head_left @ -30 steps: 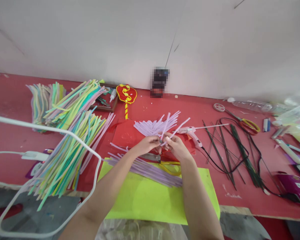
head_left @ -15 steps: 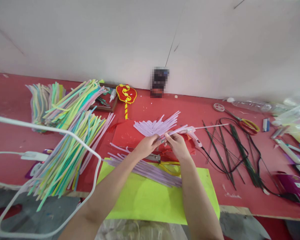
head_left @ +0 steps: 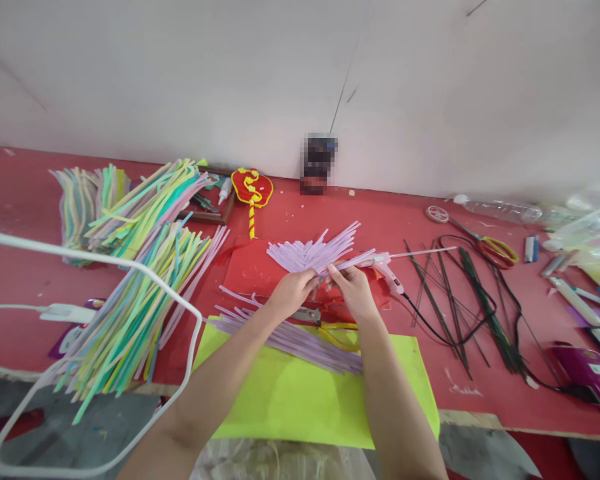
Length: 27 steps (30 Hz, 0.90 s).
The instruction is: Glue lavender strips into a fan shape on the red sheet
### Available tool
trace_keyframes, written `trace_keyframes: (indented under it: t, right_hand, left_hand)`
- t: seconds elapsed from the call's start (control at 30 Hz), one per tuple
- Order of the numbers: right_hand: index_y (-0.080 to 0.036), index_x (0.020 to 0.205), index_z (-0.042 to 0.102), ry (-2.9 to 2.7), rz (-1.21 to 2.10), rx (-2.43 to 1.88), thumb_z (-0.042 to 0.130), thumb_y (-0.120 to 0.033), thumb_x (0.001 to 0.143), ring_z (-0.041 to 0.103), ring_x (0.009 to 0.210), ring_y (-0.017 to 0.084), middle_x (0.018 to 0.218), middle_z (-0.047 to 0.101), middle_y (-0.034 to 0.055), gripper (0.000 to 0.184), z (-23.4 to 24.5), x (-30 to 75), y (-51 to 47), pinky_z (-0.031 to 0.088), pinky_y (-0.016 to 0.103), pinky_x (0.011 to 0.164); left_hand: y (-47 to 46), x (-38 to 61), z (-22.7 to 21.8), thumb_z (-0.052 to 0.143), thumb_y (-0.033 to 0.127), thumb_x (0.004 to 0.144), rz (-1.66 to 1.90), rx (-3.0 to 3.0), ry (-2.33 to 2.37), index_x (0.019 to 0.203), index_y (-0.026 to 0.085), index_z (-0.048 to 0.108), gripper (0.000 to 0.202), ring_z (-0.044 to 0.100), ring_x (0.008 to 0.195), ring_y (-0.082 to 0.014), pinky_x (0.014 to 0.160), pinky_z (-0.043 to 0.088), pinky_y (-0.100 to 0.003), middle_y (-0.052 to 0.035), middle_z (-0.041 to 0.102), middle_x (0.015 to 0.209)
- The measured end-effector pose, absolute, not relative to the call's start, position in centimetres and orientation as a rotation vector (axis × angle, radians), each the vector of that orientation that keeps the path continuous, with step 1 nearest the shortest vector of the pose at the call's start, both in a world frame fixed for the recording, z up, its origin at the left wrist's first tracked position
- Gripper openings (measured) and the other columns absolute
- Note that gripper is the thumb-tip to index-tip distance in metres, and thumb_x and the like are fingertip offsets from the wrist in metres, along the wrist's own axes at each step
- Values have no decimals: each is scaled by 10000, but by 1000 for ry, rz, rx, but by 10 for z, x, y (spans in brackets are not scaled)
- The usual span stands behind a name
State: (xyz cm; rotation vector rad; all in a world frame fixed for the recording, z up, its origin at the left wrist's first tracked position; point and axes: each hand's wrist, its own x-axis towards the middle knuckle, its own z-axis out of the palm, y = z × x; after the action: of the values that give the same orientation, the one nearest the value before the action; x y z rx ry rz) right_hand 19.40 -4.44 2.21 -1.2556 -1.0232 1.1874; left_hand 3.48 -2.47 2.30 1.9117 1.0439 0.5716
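Lilac strip point(head_left: 353, 262) was down low over the red sheet point(head_left: 250, 270), its near end pinched between both hands and its far end angled out to the right, touching the edge of the lilac fan point(head_left: 310, 253) of strips already laid in a chevron. Left hand point(head_left: 293, 292) was curled nearly closed, fingertips on the strip's near end; right hand point(head_left: 353, 293) was closed on it too, thumb and forefinger nipping it just beside the left's. By the look of it, the step in hand was seating this strip as the next rib on the fan's right side. The next move, I'd judge, called for steady pressure at the tip and the angle held true to its neighbours, with the glue gun point(head_left: 387, 267) lying just beside the right hand.

More loose lilac strips point(head_left: 290, 337) lay across the yellow-green sheet point(head_left: 300, 393) under the forearms, and yellow-handled scissors point(head_left: 337, 333) rested among them.

As for containers: a small wooden tray point(head_left: 207, 215) behind the pile of coloured strips point(head_left: 135, 300) held dark tools, hard to make out, with a white glue bottle point(head_left: 225, 191) at its edge. A clear plastic bag point(head_left: 590, 233) sat at far right, its contents too blurred to call.
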Motion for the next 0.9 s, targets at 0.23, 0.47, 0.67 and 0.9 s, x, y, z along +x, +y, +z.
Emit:
trace_keyframes:
  t: [0.23, 0.47, 0.67, 0.9]
  right_hand:
    - [-197, 751, 668, -981, 1194, -1244, 656, -576, 734, 560, 512, 129, 550, 604, -23, 380, 24, 194, -45, 475, 274, 547]
    - [-201, 899, 679, -1033, 1125, -1307, 617, -587, 767, 546, 478, 139, 521, 586, -38, 413, 28, 192, -46, 476, 292, 534]
    - [-212, 948, 686, -984, 1053, -1266, 605, -568, 788, 543, 481, 138, 509, 567, -43, 398, 26, 192, -46, 463, 283, 498]
    - [-195, 858, 674, -994, 936, -1294, 563, -574, 821, 483, 446, 107, 490, 535, -50, 397, 22, 194, -46, 410, 263, 490]
  left_hand:
    - [-26, 36, 22, 404, 250, 917, 579, 1915, 1052, 688, 200, 509, 257, 617, 661, -144, 658, 394, -216, 9, 652, 641]
    - [-27, 37, 25, 419, 224, 904, 551, 1930, 1063, 674, 196, 504, 247, 611, 639, -137, 650, 394, -216, 16, 654, 623]
    - [-28, 37, 27, 419, 237, 903, 553, 1877, 996, 689, 194, 514, 239, 607, 620, -132, 656, 408, -212, 28, 631, 574]
    - [-29, 37, 28, 409, 258, 907, 560, 1831, 966, 690, 194, 511, 248, 611, 603, -132, 672, 425, -216, 31, 622, 547]
